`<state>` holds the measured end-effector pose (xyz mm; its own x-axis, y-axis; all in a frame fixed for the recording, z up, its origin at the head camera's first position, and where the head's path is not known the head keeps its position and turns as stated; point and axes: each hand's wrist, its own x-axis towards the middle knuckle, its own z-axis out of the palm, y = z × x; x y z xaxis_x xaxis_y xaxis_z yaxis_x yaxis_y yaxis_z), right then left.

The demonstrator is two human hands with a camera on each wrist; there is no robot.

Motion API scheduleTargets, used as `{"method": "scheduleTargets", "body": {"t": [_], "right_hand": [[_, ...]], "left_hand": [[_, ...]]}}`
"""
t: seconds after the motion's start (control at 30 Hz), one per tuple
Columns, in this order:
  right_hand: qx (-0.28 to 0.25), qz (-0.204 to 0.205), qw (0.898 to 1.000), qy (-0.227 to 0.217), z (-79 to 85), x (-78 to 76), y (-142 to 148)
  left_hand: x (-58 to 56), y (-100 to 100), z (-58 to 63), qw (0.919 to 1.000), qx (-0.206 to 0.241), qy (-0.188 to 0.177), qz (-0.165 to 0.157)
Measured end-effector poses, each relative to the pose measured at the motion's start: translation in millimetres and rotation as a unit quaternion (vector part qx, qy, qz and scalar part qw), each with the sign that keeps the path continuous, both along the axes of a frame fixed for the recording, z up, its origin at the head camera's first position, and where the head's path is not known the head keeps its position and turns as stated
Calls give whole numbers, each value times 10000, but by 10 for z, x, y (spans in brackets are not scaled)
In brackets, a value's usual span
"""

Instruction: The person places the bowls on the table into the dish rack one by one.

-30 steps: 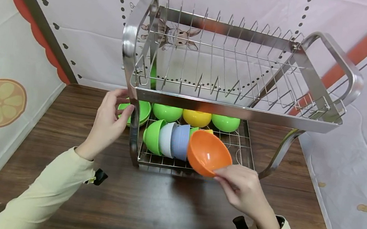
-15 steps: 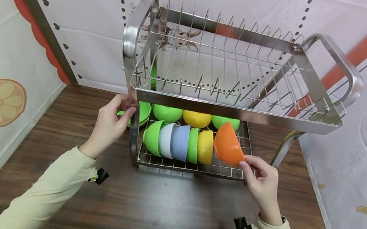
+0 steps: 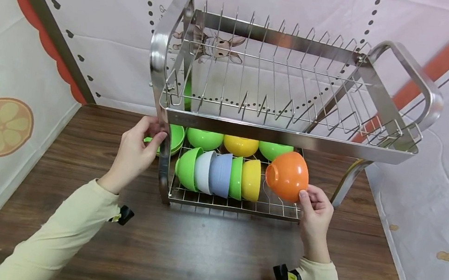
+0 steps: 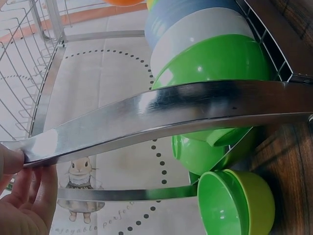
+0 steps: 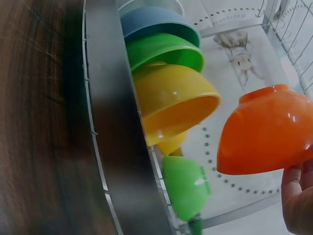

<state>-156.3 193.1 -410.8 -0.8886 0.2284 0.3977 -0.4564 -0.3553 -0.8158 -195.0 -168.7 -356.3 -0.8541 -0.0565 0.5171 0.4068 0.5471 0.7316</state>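
My right hand (image 3: 315, 219) pinches the rim of an orange bowl (image 3: 288, 176), tilted with its base toward the left, over the right part of the lower rack shelf (image 3: 237, 209). Left of it a row of bowls stands on edge: a green bowl (image 3: 187, 168), a white bowl (image 3: 204, 171), a blue bowl (image 3: 220, 174), a second green one and a yellow bowl (image 3: 251, 179). My left hand (image 3: 133, 154) grips the left front post (image 4: 146, 115) of the metal dish rack, thumb on one side and fingers on the other in the left wrist view.
Behind the row lie upturned green and yellow bowls (image 3: 240, 146). Stacked green bowls (image 3: 176, 138) stand on the wooden table (image 3: 201, 258) by the left post. The upper wire tier (image 3: 290, 85) overhangs the lower shelf. A patterned cloth (image 3: 106, 41) hangs behind.
My right hand has carried the orange bowl right, away from in front of the row, and turned it so its outside shows. My left hand stays on the post.
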Motion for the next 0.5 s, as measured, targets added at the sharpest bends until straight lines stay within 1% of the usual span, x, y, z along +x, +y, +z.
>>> {"method": "scheduleTargets", "body": {"t": [0.03, 0.1, 0.17, 0.23, 0.37, 0.5], "right_hand": [[-195, 44, 9998, -79, -24, -9, -4], [-427, 19, 9986, -298, -71, -28, -8], [-560, -39, 9969, -544, -119, -46, -8], [-671, -15, 9951, -723, -166, -61, -8], [-789, 64, 9926, -916, -259, -91, -16], [-776, 156, 9915, -1032, -342, -117, -33]], "left_hand": [[0, 1, 1, 10000, -4, -6, 8], [2, 3, 3, 10000, 2, -28, 6], [2, 2, 4, 10000, -3, -56, 5], [2, -1, 5, 10000, -19, -81, 7], [2, -5, 8, 9999, -61, -102, 4], [1, -5, 11, 9999, -64, -85, 6]]}}
